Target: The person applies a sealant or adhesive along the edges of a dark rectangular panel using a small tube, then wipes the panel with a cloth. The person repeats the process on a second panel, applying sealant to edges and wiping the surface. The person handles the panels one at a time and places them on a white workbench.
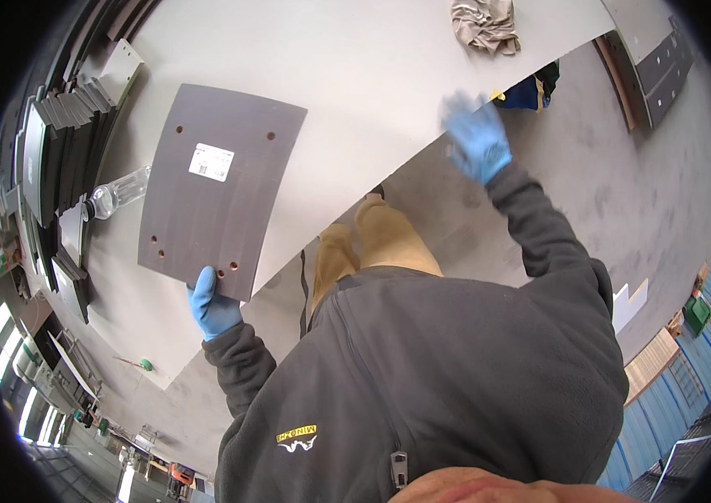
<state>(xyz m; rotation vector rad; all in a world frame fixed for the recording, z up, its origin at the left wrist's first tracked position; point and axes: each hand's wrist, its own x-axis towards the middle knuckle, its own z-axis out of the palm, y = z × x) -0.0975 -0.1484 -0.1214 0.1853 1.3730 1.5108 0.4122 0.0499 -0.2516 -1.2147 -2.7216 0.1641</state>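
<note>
My left hand, in a blue glove, grips the near edge of a dark grey panel, with the thumb on its top face. The panel lies over the pale table. It has several round holes near its corners and a white label. My right hand, gloved in blue too, is over the table's edge on the right, away from the panel. Its fingers are blurred but look stretched and apart, with nothing seen in them. A crumpled beige cloth lies farther off on the table.
Beside the panel's left edge lies a clear plastic bottle. Stacked dark boards stand along the far left. Below the table edge on the right is a dark blue item. More boards rest at the upper right.
</note>
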